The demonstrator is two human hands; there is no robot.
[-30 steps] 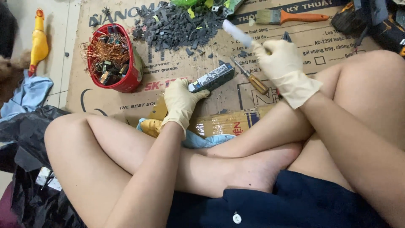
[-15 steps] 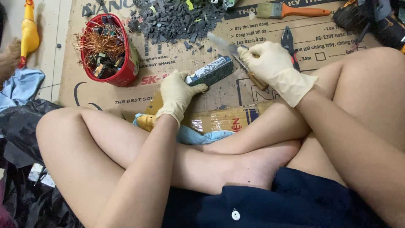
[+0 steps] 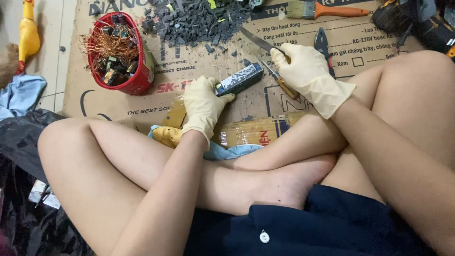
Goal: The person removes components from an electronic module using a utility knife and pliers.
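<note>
My left hand [image 3: 203, 104], in a cream rubber glove, holds the near end of a dark rectangular block with a shiny side [image 3: 241, 78] flat on the cardboard sheet [image 3: 199, 57]. Just right of it, my gloved right hand [image 3: 303, 71] grips a knife [image 3: 258, 40]. Its steel blade points up and left, past the block's far end. A second tool with a wooden handle [image 3: 284, 85] lies under my right hand, next to the block. I sit cross-legged, my bare legs framing both hands.
A red tub [image 3: 121, 54] of copper wire and small parts stands at the left. Dark plastic fragments [image 3: 196, 21] are piled at the top. A paintbrush with orange handle [image 3: 327, 9], pliers [image 3: 322, 42], a yellow rubber chicken [image 3: 28, 33] and blue cloth [image 3: 21, 95] lie around.
My right hand has come down and left with the knife, from well above the block to close beside it. My left hand stays on the block.
</note>
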